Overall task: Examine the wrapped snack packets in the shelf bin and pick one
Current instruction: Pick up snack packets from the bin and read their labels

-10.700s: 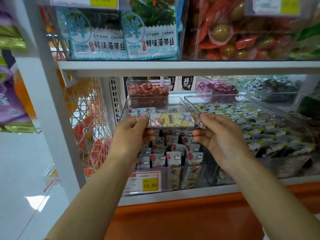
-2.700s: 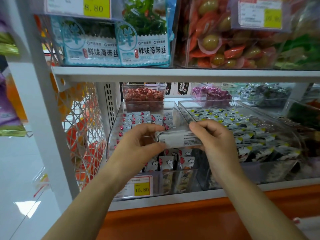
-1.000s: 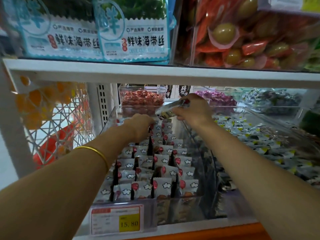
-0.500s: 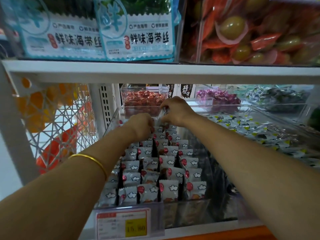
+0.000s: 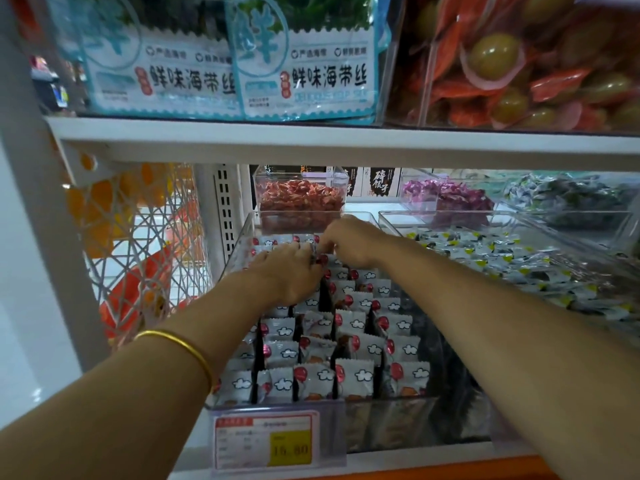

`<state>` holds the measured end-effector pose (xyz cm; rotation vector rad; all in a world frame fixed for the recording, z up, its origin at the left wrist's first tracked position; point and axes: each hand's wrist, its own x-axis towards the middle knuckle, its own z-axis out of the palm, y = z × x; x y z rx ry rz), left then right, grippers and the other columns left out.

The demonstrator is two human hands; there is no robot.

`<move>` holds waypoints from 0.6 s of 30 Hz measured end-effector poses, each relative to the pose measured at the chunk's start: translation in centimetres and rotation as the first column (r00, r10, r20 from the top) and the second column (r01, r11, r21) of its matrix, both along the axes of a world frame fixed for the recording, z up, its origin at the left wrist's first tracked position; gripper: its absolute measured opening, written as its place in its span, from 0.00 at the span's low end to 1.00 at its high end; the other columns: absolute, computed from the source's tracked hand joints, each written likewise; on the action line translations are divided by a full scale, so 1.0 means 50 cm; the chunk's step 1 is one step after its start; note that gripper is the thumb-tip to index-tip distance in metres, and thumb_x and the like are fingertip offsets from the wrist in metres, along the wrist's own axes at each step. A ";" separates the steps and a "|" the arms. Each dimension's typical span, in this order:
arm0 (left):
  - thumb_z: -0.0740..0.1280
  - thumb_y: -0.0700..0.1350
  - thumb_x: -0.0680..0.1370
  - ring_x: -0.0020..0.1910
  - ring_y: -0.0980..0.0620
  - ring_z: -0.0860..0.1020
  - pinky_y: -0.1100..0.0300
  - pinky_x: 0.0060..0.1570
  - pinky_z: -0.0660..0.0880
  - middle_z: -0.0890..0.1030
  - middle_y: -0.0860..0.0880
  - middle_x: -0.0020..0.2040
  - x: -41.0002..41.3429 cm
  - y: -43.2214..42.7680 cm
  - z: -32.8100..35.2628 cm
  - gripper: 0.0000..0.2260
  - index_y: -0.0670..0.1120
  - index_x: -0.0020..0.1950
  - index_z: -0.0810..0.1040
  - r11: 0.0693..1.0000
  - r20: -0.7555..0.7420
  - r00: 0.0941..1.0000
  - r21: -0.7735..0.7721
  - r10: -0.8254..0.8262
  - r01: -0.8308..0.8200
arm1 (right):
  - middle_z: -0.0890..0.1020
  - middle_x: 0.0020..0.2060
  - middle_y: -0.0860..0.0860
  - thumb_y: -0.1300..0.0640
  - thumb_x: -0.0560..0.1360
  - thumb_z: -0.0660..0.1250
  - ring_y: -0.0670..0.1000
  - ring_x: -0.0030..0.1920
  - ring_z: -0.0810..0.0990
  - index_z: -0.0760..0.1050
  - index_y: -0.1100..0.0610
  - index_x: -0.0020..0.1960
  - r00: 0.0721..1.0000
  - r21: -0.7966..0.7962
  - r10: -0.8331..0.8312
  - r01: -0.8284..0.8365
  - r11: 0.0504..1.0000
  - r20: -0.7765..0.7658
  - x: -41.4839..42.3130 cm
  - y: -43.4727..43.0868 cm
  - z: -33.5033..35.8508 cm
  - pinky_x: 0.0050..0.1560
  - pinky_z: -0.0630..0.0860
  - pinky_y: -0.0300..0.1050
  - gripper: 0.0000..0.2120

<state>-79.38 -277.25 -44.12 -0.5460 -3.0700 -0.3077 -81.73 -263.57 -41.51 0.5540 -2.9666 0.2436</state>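
Deep into the shelf bin (image 5: 237,255) now, right at its far end. Reaching in with the left hand (image 5: 289,271), knuckles up, fingers curled down onto the back row of snack packets (image 5: 353,375). Reaching in beside it with the right hand (image 5: 349,242), nearly touching the left, fingers bent down among those same back packets. Cannot tell whether either is pinching a packet or only touching one, with the fingertips hidden. Packed upright in rows from the bin's front edge to its far end, white wrappers with a red balloon and a cloud. Wearing a gold bangle (image 5: 180,344) on the left wrist. Clipped to the front edge, a price tag (image 5: 266,441). Just beyond the far end, a small tub of red sweets (image 5: 301,202). Along the right side, a second bin of pale packets (image 5: 502,268).
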 end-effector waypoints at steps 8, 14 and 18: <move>0.46 0.55 0.81 0.76 0.46 0.50 0.45 0.73 0.47 0.52 0.44 0.77 -0.001 -0.004 -0.013 0.27 0.45 0.77 0.48 0.996 -0.025 1.000 -0.088 0.014 -0.016 | 0.78 0.58 0.57 0.64 0.76 0.61 0.55 0.56 0.76 0.78 0.59 0.55 0.962 -0.158 -0.235 0.213 0.964 -0.138 -0.032 0.003 0.021 0.59 0.74 0.49 0.10; 0.45 0.57 0.81 0.76 0.47 0.48 0.44 0.73 0.45 0.51 0.45 0.78 -0.002 -0.004 -0.021 0.27 0.47 0.77 0.46 0.995 -0.029 0.999 -0.102 0.013 -0.016 | 0.73 0.58 0.57 0.56 0.75 0.66 0.57 0.60 0.71 0.76 0.56 0.57 0.932 -0.018 -0.321 0.323 0.946 -0.167 -0.064 -0.017 -0.010 0.59 0.72 0.50 0.11; 0.44 0.57 0.81 0.76 0.48 0.46 0.44 0.73 0.44 0.49 0.46 0.78 -0.005 -0.004 -0.024 0.27 0.47 0.77 0.45 0.994 -0.008 1.000 -0.111 0.013 -0.014 | 0.72 0.59 0.59 0.58 0.76 0.64 0.59 0.59 0.72 0.76 0.58 0.57 0.929 0.025 -0.332 0.340 0.940 -0.162 -0.072 -0.016 -0.017 0.55 0.71 0.51 0.11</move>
